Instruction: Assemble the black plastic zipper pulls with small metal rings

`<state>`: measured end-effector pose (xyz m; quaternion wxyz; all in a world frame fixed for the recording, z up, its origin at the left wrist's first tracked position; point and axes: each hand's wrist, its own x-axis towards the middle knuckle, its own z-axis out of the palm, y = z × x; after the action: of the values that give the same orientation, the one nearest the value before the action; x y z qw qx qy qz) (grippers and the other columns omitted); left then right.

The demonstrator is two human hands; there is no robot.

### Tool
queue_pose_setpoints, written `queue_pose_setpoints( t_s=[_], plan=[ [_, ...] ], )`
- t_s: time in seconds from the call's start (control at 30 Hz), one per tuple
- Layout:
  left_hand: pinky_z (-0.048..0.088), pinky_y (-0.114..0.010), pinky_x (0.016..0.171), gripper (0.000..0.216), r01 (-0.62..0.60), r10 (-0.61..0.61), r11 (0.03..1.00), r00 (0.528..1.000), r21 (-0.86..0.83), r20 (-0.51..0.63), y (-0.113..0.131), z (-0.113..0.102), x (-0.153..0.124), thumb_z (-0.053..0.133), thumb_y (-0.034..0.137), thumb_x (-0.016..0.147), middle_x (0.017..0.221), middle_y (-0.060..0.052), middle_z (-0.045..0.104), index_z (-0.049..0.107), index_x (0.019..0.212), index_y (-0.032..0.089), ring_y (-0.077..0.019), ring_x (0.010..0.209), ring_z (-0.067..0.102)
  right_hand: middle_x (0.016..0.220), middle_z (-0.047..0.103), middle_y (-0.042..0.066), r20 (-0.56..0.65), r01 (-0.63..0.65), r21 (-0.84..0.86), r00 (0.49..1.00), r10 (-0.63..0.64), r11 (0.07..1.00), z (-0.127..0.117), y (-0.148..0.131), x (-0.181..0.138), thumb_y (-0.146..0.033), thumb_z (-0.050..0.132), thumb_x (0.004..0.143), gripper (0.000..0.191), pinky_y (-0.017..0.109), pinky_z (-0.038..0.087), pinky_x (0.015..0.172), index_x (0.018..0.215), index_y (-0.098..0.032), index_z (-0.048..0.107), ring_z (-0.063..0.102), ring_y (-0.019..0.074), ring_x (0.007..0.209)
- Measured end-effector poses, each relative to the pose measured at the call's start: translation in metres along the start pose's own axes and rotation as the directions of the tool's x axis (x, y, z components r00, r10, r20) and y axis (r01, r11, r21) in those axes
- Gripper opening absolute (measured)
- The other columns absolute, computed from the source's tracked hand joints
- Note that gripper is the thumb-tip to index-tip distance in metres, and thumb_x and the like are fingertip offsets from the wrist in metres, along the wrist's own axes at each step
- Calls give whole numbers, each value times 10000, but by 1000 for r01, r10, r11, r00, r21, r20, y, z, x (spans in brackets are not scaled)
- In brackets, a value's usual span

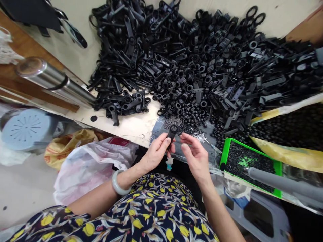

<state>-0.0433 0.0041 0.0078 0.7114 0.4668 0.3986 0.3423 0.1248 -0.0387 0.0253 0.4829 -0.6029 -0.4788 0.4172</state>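
Observation:
My left hand point(156, 153) is closed around a black plastic handle-shaped part point(172, 131), its round ring end pointing up and away from me. Just to the right, my right hand point(195, 153) hovers with thumb and fingers apart, and nothing shows between them. Beyond the hands, small black beads point(195, 114), a patch of tiny grey pieces point(172, 122) and white pins point(200, 137) lie on a dark mat point(181, 148) at the table's near edge.
A large heap of black plastic parts point(156, 50) covers the back of the table. A steel flask point(54, 79) leans at left. On the right stands a green tray point(227, 151) of small black pieces, near a grey tube point(277, 179). White bags point(88, 171) hang below the left edge.

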Motion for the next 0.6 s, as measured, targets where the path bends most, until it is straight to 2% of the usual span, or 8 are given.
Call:
queue_pose_setpoints(
  t_s=[0.1,0.17,0.23,0.3,0.47,0.53,0.6],
  plan=[
    [482,-233,581,467,-30,27,985,999,170,25,4,2,-5,455,533,1066,771,2,622,622,1309,171,-113,610,536,972,764,42,139,-165,270,981,131,949,14,1,11,-517,729,929,424,311,634,657,1254,-245,710,702,159,676],
    [505,-251,604,528,-47,39,975,998,217,42,6,2,-8,434,543,1067,788,-13,633,580,1408,166,-136,650,559,722,701,-13,216,-244,345,960,177,906,23,4,15,-520,714,941,395,258,561,502,1197,-220,730,607,120,490],
    [532,-270,628,550,-65,41,970,994,236,106,6,-1,-11,431,546,1065,837,-35,656,565,1444,170,-155,688,589,591,628,-44,242,-272,360,951,192,893,27,6,15,-510,705,953,377,227,509,454,1164,-199,741,571,109,438],
    [548,-283,650,540,-95,51,957,985,273,165,4,-4,-13,437,524,1066,889,-55,671,561,1452,169,-164,714,604,564,611,-48,236,-272,350,952,196,897,28,8,12,-515,702,954,382,217,486,440,1145,-187,743,558,104,424],
    [556,-305,681,552,-109,74,909,992,401,103,-7,-7,-15,421,447,1083,952,-87,702,469,1541,143,-177,737,614,687,677,-14,180,-243,351,965,190,904,30,12,9,-544,697,947,375,228,495,439,1094,-201,745,553,98,448],
    [579,-316,716,535,-107,79,936,992,336,94,-9,-7,-13,442,453,1078,1015,-94,725,495,1532,175,-187,778,643,913,751,28,216,-232,396,964,156,888,29,14,9,-557,715,932,398,244,547,496,1170,-238,721,628,117,553],
    [604,-357,864,489,-106,94,971,994,214,63,-8,-9,-11,450,458,1076,1144,-105,736,559,1483,209,-219,940,693,1250,723,61,265,-208,455,960,91,866,28,16,7,-568,749,904,505,295,634,690,1321,-300,652,740,183,867]
  ],
)
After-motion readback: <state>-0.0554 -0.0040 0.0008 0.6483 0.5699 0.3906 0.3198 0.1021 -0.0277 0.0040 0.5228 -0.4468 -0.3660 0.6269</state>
